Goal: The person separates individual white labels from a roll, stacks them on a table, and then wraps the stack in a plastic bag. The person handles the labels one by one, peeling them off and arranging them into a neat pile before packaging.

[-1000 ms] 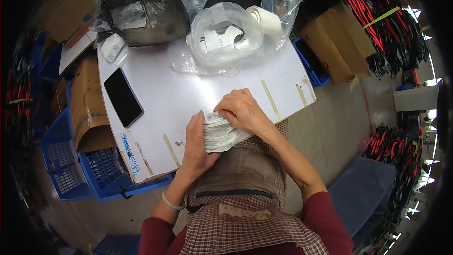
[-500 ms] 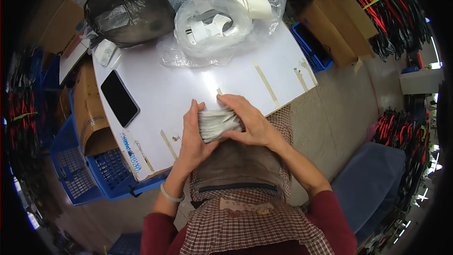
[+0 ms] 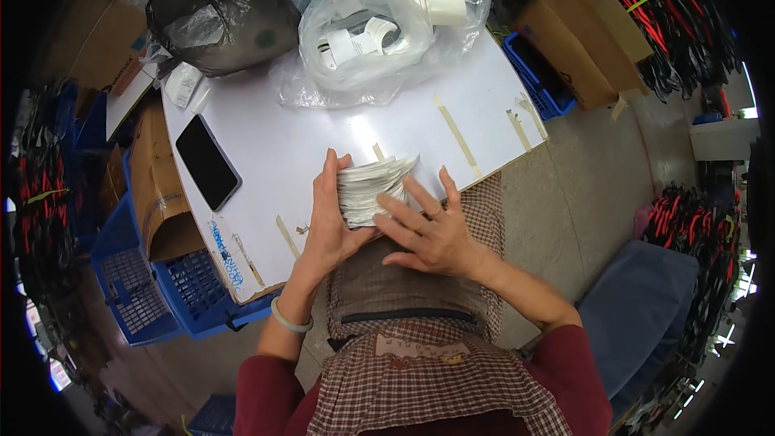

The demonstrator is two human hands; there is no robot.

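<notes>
1 white table (image 3: 282,157), 1 clear bag (image 3: 365,79) toward its far side. Right hand (image 3: 436,241): fingers spread, not gripping, tips at the right side of 1 paper stack (image 3: 370,192). Left hand (image 3: 324,224): grasping the stack's left side, at the table's near edge.

The left head-worn fisheye camera is looking steeply down from close above, facing the left hand (image 3: 327,226) and right hand (image 3: 436,236) near mid-frame, taking in the white tabletop (image 3: 282,145) above them and the checked apron (image 3: 452,379) at lower centre
</notes>
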